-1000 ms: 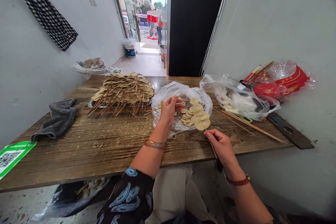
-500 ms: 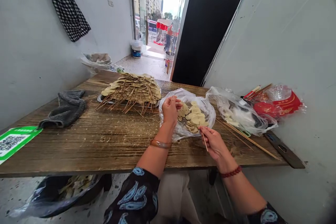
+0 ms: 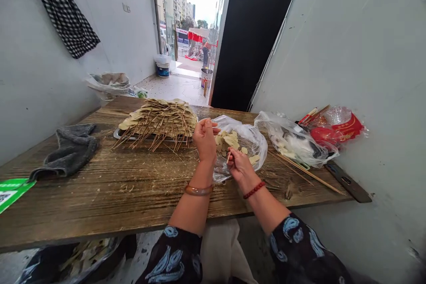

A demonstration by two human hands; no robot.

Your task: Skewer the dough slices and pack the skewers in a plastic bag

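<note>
My right hand (image 3: 240, 165) pinches a thin wooden skewer (image 3: 228, 157) at the near side of an open clear plastic bag (image 3: 260, 141). Inside the bag lie pale yellow thin slices (image 3: 230, 138) that look like potato. Over the bag's left edge, my left hand (image 3: 205, 140) is closed with its fingertips together; what it may hold is hidden behind the fingers. To its left stands a heaped pile of skewered slices (image 3: 163, 117) on a metal tray (image 3: 117, 134), many stick ends pointing toward me.
A dark grey cloth (image 3: 68, 151) and a green QR card (image 3: 15, 193) lie on the left of the wooden table (image 3: 133, 195). On the right are loose skewers (image 3: 299, 169), another plastic bag (image 3: 293, 142), red packaging (image 3: 339, 128) and a dark flat tool (image 3: 349, 183).
My right hand has moved left, closer to my left hand, with the skewer. Slices in the bag have shifted. The camera view has turned slightly.
</note>
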